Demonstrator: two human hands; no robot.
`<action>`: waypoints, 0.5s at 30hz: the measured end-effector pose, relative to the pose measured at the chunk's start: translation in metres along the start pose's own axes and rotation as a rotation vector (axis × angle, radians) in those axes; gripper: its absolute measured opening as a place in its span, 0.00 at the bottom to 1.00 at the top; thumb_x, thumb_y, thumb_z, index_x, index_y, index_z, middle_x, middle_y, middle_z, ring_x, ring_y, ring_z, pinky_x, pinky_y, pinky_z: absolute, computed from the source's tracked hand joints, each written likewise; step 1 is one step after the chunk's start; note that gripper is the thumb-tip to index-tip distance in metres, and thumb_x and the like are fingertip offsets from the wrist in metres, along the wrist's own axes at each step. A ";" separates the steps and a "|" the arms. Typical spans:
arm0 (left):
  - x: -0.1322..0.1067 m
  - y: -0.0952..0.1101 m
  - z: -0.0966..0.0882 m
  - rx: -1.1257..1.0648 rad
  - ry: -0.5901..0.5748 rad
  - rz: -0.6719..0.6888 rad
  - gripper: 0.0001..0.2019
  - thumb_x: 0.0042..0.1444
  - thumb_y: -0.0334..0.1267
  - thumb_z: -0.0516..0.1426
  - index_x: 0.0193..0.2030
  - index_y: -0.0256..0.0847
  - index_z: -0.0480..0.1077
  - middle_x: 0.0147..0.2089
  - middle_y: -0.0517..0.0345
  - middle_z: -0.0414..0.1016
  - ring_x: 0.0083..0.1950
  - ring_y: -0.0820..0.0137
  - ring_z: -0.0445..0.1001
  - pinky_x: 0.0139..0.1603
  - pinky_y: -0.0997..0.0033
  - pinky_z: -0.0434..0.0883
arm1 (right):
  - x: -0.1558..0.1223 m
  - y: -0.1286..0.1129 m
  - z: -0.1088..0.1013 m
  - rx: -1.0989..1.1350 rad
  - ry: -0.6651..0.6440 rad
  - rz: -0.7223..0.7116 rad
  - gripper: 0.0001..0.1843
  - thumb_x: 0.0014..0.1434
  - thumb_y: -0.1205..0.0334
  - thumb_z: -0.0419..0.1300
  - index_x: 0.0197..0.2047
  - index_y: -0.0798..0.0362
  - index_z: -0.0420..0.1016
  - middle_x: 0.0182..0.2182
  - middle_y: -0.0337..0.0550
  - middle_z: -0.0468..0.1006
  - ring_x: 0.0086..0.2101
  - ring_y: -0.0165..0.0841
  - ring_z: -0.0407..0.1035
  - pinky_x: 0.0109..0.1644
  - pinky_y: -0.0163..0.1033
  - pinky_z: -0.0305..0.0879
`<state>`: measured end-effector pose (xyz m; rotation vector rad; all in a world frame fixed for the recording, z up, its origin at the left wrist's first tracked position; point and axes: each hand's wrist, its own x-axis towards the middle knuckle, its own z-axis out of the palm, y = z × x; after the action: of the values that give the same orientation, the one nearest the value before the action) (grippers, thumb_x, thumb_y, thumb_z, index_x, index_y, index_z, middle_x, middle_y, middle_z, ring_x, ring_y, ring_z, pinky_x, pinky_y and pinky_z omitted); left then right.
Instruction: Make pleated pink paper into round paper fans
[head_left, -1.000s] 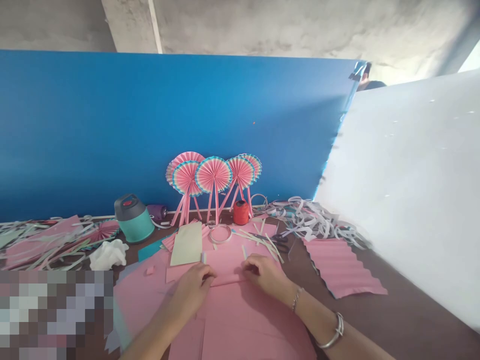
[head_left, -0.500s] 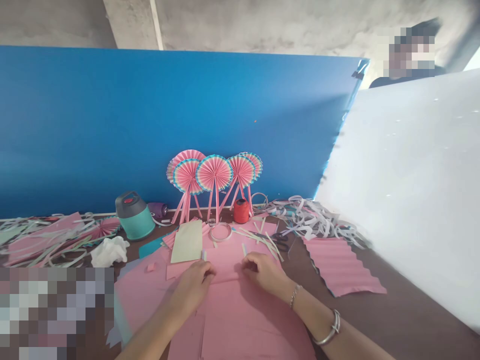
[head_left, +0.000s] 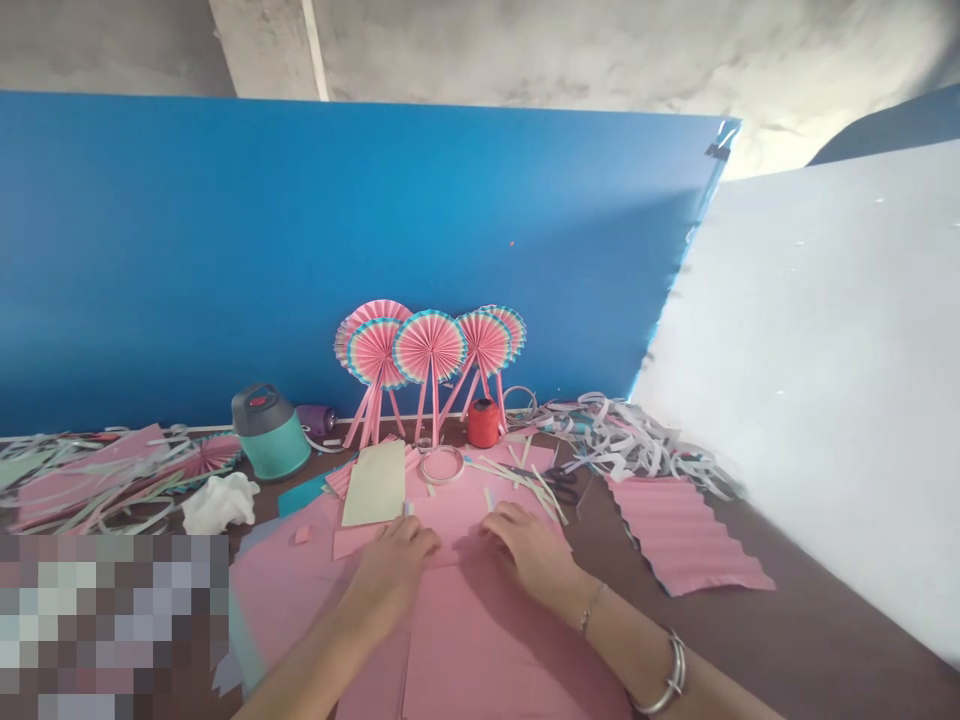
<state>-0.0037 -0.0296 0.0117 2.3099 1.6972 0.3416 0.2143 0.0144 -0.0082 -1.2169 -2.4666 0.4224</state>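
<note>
Before me lies pink paper (head_left: 480, 640) with a crosswise fold line running between my hands. At the left of the fold, my left hand (head_left: 394, 565) grips the paper with curled fingers, next to a cream sheet (head_left: 373, 485). On the right side my right hand (head_left: 529, 550) holds the same paper, its fingers bent over the fold and the thumb partly hidden. Beyond the hands are a roll of clear tape (head_left: 442, 464), thin pale paper strips (head_left: 514, 472) and black scissors (head_left: 559, 484).
Several pink pleated paper fans (head_left: 430, 347) stand against the blue partition (head_left: 225, 230). A red thread spool (head_left: 482, 423), a teal container (head_left: 274, 450) and crumpled tissue (head_left: 220, 504) are nearby. A pleated pink sheet (head_left: 686, 535) and curled strips (head_left: 622, 430) lie right, beside a white panel (head_left: 825, 350).
My fingers have flattened down over the fold, the right hand shifting slightly left. The person behind the white panel has moved rightward, mostly out of view.
</note>
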 end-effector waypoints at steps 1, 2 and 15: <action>-0.001 0.003 -0.002 0.061 -0.007 0.040 0.16 0.60 0.28 0.45 0.42 0.45 0.72 0.42 0.54 0.70 0.45 0.64 0.67 0.44 0.66 0.62 | -0.001 -0.003 -0.001 -0.093 -0.009 -0.035 0.16 0.54 0.77 0.52 0.43 0.52 0.72 0.41 0.44 0.72 0.41 0.35 0.64 0.42 0.38 0.57; -0.002 0.006 -0.003 0.114 -0.009 0.083 0.18 0.60 0.27 0.45 0.45 0.48 0.72 0.43 0.54 0.70 0.45 0.64 0.66 0.44 0.65 0.62 | -0.001 -0.005 -0.001 -0.176 -0.026 -0.076 0.17 0.55 0.78 0.52 0.43 0.51 0.72 0.42 0.45 0.71 0.42 0.36 0.63 0.42 0.39 0.56; 0.002 -0.017 -0.009 0.161 0.074 0.180 0.18 0.48 0.20 0.49 0.20 0.43 0.74 0.42 0.55 0.72 0.45 0.64 0.63 0.42 0.64 0.61 | -0.003 -0.004 -0.021 -0.343 -0.146 -0.179 0.06 0.51 0.69 0.57 0.30 0.54 0.76 0.37 0.46 0.73 0.41 0.39 0.61 0.43 0.44 0.51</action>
<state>-0.0216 -0.0226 0.0142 2.6066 1.6074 0.3404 0.2219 0.0119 0.0115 -1.1053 -2.8302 0.0397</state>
